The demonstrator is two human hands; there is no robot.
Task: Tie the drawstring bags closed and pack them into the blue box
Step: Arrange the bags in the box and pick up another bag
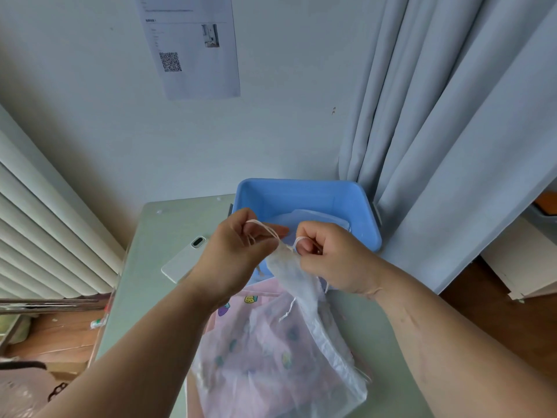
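A sheer white drawstring bag (304,285) hangs in the air between my hands, its mouth gathered tight. My left hand (238,251) pinches one cream drawstring loop (263,227) at the neck. My right hand (328,254) holds the other string, which is looped round a finger. Below them on the table lie more bags, a pink one with fruit prints (241,303) under a sheer white one (271,357). The blue box (304,188) stands just beyond my hands, and pale sheer fabric (313,217) lies inside it.
A white phone (187,257) lies face down on the pale green table (156,236), left of my hands. A grey curtain (452,131) hangs at the right, touching the box. A radiator (39,236) runs along the left. A printed sheet (193,46) is stuck on the wall.
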